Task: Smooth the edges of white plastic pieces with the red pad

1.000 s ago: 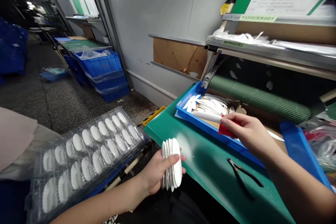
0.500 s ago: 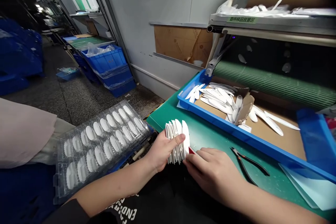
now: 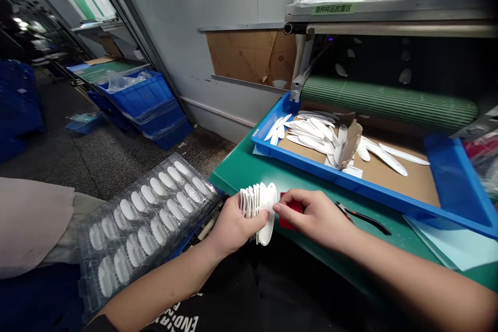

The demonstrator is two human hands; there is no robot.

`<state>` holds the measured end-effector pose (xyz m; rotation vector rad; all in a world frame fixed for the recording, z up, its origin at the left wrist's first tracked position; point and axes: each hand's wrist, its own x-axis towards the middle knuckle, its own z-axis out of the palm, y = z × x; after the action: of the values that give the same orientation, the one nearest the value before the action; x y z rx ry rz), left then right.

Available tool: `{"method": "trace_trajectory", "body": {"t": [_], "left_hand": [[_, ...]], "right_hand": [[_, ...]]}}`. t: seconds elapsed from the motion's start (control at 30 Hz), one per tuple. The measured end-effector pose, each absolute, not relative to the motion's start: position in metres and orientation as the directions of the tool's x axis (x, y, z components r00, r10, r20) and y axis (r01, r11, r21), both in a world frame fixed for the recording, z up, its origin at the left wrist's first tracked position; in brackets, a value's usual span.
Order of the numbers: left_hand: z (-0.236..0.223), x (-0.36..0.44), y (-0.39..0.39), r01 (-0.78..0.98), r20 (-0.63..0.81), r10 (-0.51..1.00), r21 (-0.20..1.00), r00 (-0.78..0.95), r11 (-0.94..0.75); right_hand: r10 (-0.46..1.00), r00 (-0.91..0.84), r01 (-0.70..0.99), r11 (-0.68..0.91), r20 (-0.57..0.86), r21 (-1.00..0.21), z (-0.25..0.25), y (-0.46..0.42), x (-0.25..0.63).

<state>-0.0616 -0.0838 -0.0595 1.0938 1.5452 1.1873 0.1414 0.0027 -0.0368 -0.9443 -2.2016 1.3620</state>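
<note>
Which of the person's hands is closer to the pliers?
The right hand. It is just beside the pliers, its wrist partly hiding them; the left hand is farther off, gripping white pieces.

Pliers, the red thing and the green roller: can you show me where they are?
Pliers [image 3: 369,218], head view: on a handle.
Red thing [image 3: 295,207], head view: uncovered part.
Green roller [image 3: 389,101], head view: ribbed middle.

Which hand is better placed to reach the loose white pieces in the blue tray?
Probably the right hand: it is nearer the blue tray, while the left hand grips a stack of white pieces.
</note>
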Motion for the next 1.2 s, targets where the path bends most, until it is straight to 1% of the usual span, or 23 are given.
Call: {"method": "trace_trajectory", "body": {"t": [0.07,0.2,0.37,0.53,0.63,0.67,0.73,0.77,0.8,0.83,0.87,0.9,0.97,1.0,1.03,1.07,1.13,1.17,1.2], "left_hand": [[-0.055,-0.060,-0.085,0.165,-0.121,0.977,0.975,-0.173,0.150],[-0.051,-0.062,-0.082,0.276,-0.126,0.985,0.949,-0.121,0.155],[-0.052,-0.065,-0.070,0.381,-0.102,0.990,0.915,-0.099,0.132],[-0.048,-0.068,-0.061,0.534,-0.026,0.996,0.842,-0.087,0.069],[-0.040,-0.073,-0.058,0.680,0.048,0.998,0.733,-0.028,-0.016],[-0.036,-0.075,-0.057,0.725,0.070,0.998,0.687,0.009,-0.055],[-0.029,-0.077,-0.055,0.781,0.112,0.988,0.606,0.108,-0.154],[-0.026,-0.078,-0.054,0.790,0.132,0.978,0.577,0.163,-0.210],[-0.023,-0.078,-0.052,0.790,0.151,0.964,0.553,0.218,-0.265],[-0.021,-0.078,-0.051,0.788,0.172,0.948,0.526,0.270,-0.320],[-0.020,-0.078,-0.050,0.788,0.194,0.929,0.492,0.315,-0.370],[-0.020,-0.078,-0.048,0.790,0.213,0.911,0.454,0.353,-0.413],[-0.021,-0.078,-0.045,0.803,0.227,0.882,0.367,0.413,-0.470],[-0.021,-0.078,-0.044,0.809,0.231,0.872,0.327,0.433,-0.488],[-0.022,-0.078,-0.042,0.814,0.237,0.862,0.290,0.449,-0.504],[-0.023,-0.078,-0.041,0.814,0.253,0.849,0.258,0.464,-0.521],[-0.024,-0.078,-0.037,0.806,0.299,0.814,0.189,0.498,-0.562],[-0.024,-0.078,-0.035,0.799,0.316,0.795,0.153,0.518,-0.581],[-0.025,-0.078,-0.034,0.793,0.320,0.779,0.120,0.539,-0.597]], "right_hand": [[0.723,-0.690,0.319,0.262,-0.034,-0.911,-0.041,0.002,0.137],[0.770,-0.637,0.288,0.221,-0.014,-0.932,-0.045,-0.003,0.132],[0.802,-0.597,0.298,0.260,0.033,-0.918,-0.049,-0.002,0.132],[0.763,-0.646,0.306,0.279,0.017,-0.910,-0.047,0.013,0.139],[0.806,-0.592,0.263,0.217,0.020,-0.940,-0.034,0.026,0.150],[0.838,-0.544,0.208,0.174,0.034,-0.963,-0.030,0.030,0.153],[0.875,-0.482,0.029,0.068,0.045,-0.997,-0.026,0.036,0.158],[0.865,-0.501,-0.060,-0.001,0.029,-0.998,-0.026,0.039,0.159],[0.831,-0.556,-0.117,-0.073,0.004,-0.990,-0.028,0.042,0.158],[0.787,-0.616,-0.124,-0.128,-0.024,-0.984,-0.031,0.045,0.158],[0.760,-0.647,-0.081,-0.144,-0.058,-0.986,-0.035,0.048,0.157],[0.772,-0.629,-0.001,-0.117,-0.091,-0.993,-0.039,0.052,0.156],[0.879,-0.470,0.170,-0.007,-0.087,-0.985,-0.045,0.057,0.157],[0.919,-0.389,0.208,0.027,-0.057,-0.978,-0.046,0.059,0.157],[0.933,-0.359,0.189,0.033,-0.038,-0.981,-0.046,0.060,0.158],[0.916,-0.398,0.123,0.009,-0.041,-0.992,-0.045,0.060,0.159],[0.817,-0.571,-0.008,-0.099,-0.077,-0.995,-0.044,0.060,0.159],[0.783,-0.614,-0.014,-0.135,-0.098,-0.991,-0.044,0.060,0.159],[0.786,-0.606,0.019,-0.141,-0.123,-0.990,-0.044,0.061,0.158]]}}
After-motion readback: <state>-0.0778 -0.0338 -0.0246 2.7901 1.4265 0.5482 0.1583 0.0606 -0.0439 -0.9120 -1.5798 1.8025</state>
